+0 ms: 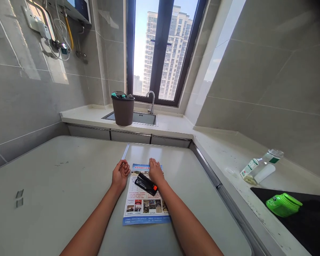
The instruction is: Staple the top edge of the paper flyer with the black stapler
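A printed flyer (138,209) with photos and blue bands lies flat on the pale table in front of me. Diagonally across it rests a black stapler (146,184) with an orange-red end. My right hand (156,171) lies on the flyer's upper right part, fingers stretched forward, just beside the stapler. To the left of the flyer, my left hand (121,174) is closed with its fingers curled. A tiny thing may be pinched at its fingertips, too small to name. Far left on the table are two small grey strips (19,197) that look like staples.
Behind the table, a brown bin (123,111) stands at the sink (145,118) with its faucet (151,102). On the right counter (221,145) are a clear bottle (261,167) lying tilted and a green container (282,205) on a black surface. A seam (125,151) divides the table.
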The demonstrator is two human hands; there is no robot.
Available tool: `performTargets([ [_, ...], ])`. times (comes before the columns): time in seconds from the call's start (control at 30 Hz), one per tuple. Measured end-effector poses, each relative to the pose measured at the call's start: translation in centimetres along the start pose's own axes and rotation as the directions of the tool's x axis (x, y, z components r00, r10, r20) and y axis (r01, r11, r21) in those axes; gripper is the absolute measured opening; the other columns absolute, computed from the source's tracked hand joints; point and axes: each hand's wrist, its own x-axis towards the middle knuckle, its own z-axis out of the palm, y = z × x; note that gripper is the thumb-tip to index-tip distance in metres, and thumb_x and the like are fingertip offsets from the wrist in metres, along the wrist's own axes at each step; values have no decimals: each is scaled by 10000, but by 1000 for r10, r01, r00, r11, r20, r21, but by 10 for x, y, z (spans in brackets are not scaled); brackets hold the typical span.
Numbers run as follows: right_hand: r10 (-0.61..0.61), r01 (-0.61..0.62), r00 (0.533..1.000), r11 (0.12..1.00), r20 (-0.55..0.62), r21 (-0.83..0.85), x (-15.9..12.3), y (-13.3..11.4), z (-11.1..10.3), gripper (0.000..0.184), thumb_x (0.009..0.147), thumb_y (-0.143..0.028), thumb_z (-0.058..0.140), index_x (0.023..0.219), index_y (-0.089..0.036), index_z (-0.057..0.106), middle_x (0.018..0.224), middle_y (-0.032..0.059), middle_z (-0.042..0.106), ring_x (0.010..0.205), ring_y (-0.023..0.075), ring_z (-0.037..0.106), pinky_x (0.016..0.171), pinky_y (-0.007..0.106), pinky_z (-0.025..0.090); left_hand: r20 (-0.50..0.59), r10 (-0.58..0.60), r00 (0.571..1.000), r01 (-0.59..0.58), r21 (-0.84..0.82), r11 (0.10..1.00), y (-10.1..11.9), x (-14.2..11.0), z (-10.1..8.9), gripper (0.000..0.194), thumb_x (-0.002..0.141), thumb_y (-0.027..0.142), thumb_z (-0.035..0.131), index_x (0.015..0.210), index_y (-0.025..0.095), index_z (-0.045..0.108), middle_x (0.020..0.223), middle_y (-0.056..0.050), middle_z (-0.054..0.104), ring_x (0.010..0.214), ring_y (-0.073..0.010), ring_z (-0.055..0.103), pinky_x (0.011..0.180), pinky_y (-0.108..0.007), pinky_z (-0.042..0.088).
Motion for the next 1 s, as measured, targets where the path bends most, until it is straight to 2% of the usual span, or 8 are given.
performTargets([
  [0.17,-21,19,1000,998,20,54,13,-45,6,745,879,-4,352,1606,-132,249,1657,139,272,1548,222,212,1250,495,164,-11,21,1000,-21,-49,999,8,3,-2,134,850,269,674,791,161,620,604,55,436,463,-66,382,385,-181,300],
  [0.3,-28,25,999,997,36,75,15,-59,5,734,896,-17,326,1607,-179,244,1660,120,270,1549,207,208,1236,557,142,-28,34,999,-35,-45,998,9,6,-3,127,841,261,669,782,159,623,590,52,438,453,-66,383,376,-172,299],
  [0.43,-43,39,998,996,49,77,11,-67,-1,746,891,-19,327,1605,-217,239,1664,100,273,1552,184,181,1228,559,131,-20,39,999,-40,-42,998,8,7,-4,123,831,253,676,778,159,618,589,56,434,449,-62,380,382,-169,309],
  [0.53,-25,34,996,993,-82,116,6,-73,-11,632,924,-52,332,1533,-210,380,1603,116,395,1496,206,299,1204,496,208,-15,51,999,-52,-40,998,10,6,-4,126,830,252,681,777,159,615,593,55,435,455,-62,388,387,-173,309],
  [0.63,89,-18,952,971,-293,237,3,-69,-23,385,992,-167,338,1258,-202,614,1317,114,646,1242,217,544,1055,367,381,-16,58,998,-58,-51,997,12,5,-4,131,830,253,674,766,160,609,594,54,433,454,-62,385,384,-174,301],
  [0.7,158,-61,932,955,-325,290,-1,-55,-32,328,1009,-249,351,1038,-204,675,1052,78,722,994,199,626,872,288,444,-23,59,998,-60,-58,996,13,5,-5,130,822,251,674,760,159,607,591,54,432,452,-62,387,381,-175,298],
  [0.8,206,-124,936,952,-284,281,-12,-9,-46,318,972,-302,422,813,-205,680,776,27,705,709,161,601,656,235,404,-31,64,997,-66,-72,995,14,5,-6,126,818,248,674,761,160,605,588,54,431,449,-62,391,383,-175,294],
  [1.0,411,-376,869,910,-275,173,-68,126,-88,293,884,-258,483,693,-184,693,706,74,706,641,162,576,591,245,319,-43,59,997,-64,-114,991,15,7,-9,119,814,235,672,755,160,601,584,56,430,438,-61,385,380,-183,291],
])
